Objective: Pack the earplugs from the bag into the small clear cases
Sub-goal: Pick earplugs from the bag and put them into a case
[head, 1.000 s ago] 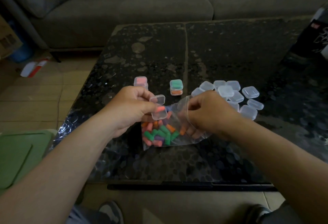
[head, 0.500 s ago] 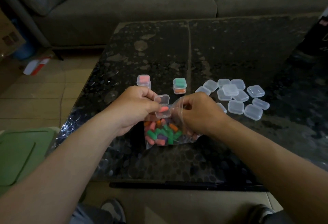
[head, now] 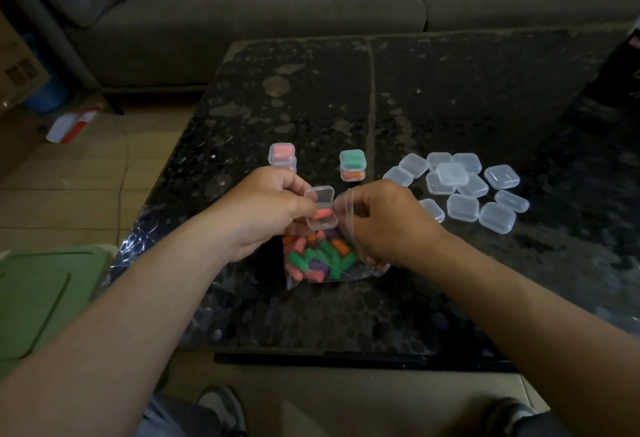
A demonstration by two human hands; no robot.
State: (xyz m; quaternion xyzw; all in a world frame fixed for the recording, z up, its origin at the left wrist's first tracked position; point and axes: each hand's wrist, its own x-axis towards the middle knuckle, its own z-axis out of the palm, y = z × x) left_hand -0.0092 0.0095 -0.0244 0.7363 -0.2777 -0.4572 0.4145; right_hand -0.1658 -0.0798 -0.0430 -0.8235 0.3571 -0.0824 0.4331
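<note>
Head view: the left hand (head: pixel 263 209) has its fingers (head: pixel 292 183) curled round a small open clear case (head: pixel 322 221), the thumb against its near side and the hinged lid (head: pixel 320 194) tipped up behind. One coral earplug (head: pixel 320 214) lies in the tray of that case. Just right of those fingers, the right hand (head: pixel 384 225) pinches the upper edge of a clear plastic bag (head: pixel 343 208), its fingers (head: pixel 362 199) bent tight on the film, with the lower ones tucked under the bag's side. The bag sags below both sets of fingers onto the black speckled bench (head: pixel 433 90) and holds a heap of loose earplugs (head: pixel 318 258) in green, orange, pink and purple. Beyond the left fingers stands a stack of pink-filled cases (head: pixel 282 156). Beyond the gap between the two hands stands a green-over-orange stack (head: pixel 352 166). Right of the right fingers lies a cluster of empty cases (head: pixel 462 190), lids closed, a few overlapping. A grey sofa (head: pixel 277 3) runs along the far side of the bench.
</note>
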